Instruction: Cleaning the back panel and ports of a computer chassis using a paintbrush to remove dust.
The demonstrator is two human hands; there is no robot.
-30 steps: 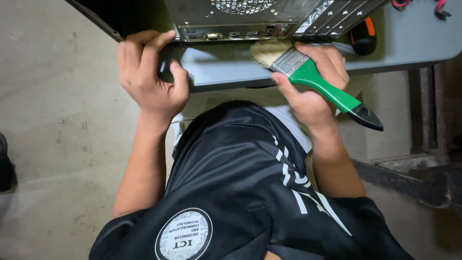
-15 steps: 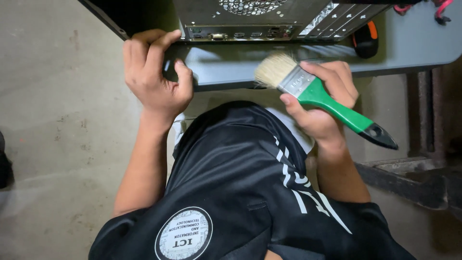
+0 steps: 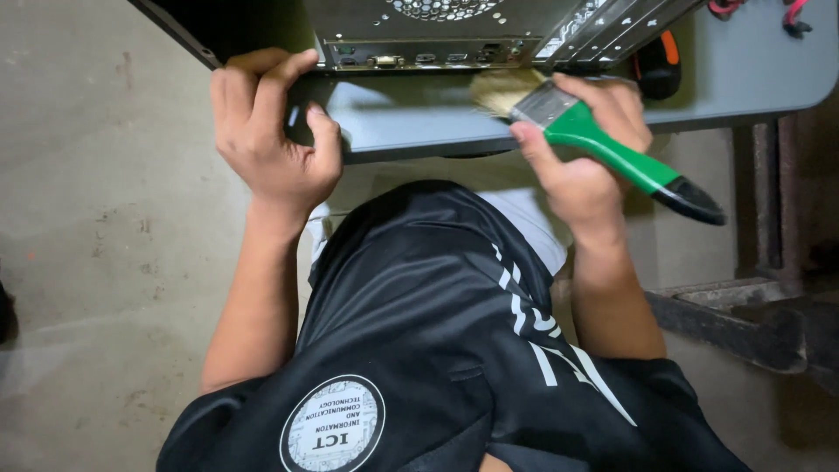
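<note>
Swung back up since half a second ago: paintbrush [image 3: 603, 144] bristles now against the lower edge of the computer case [image 3: 454, 35], toward 11 o'clock from the right hand [image 3: 581, 153]. Right hand wrapped tight around metal ferrule and glossy green handle; long axis from 10 to 4 o'clock. Left hand [image 3: 271, 131] curled, gripping the case's dark corner at the grey tabletop [image 3: 743, 79] edge.

A single head-worn view looks steeply down over the wearer's chest — close above both hands — facing the grey table edge [image 3: 411, 131] at twelve o'clock, with concrete floor [image 3: 96, 218] filling nine o'clock.
</note>
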